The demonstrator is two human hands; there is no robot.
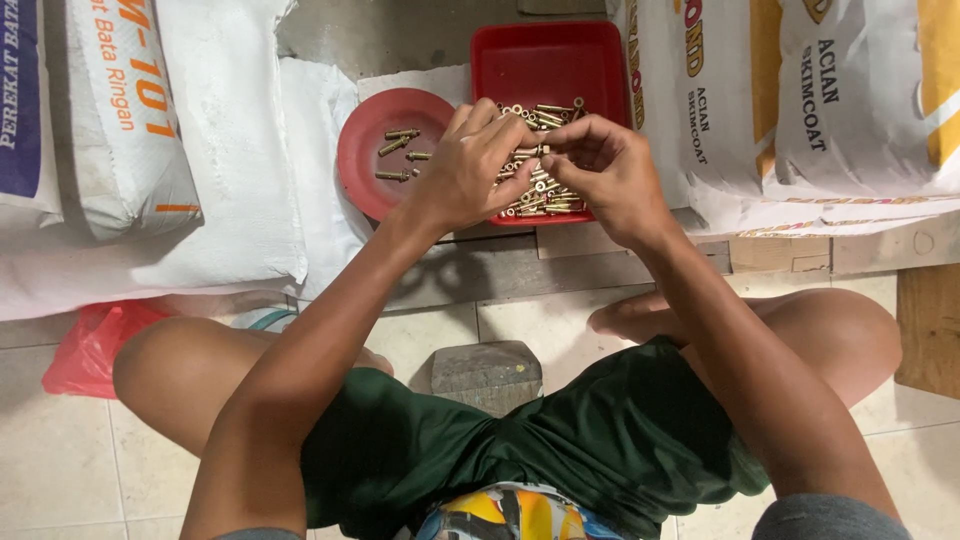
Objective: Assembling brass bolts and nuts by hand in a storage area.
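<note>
A red square tray (pixel 550 60) holds a pile of several brass-coloured anchor bolts (pixel 545 195). To its left sits a round red plate (pixel 365 160) with a few bolts (pixel 400 140) lying on it. My left hand (pixel 470 165) and my right hand (pixel 605 170) meet over the tray. Together they pinch one bolt (pixel 530 151) between their fingertips, just above the pile. Part of the pile is hidden under both hands.
Large white cement sacks (pixel 180 140) lie at the left and more sacks (pixel 820 100) at the right. A red plastic bag (pixel 90 345) rests by my left knee. A grey stone block (pixel 487 372) sits between my legs on the tiled floor.
</note>
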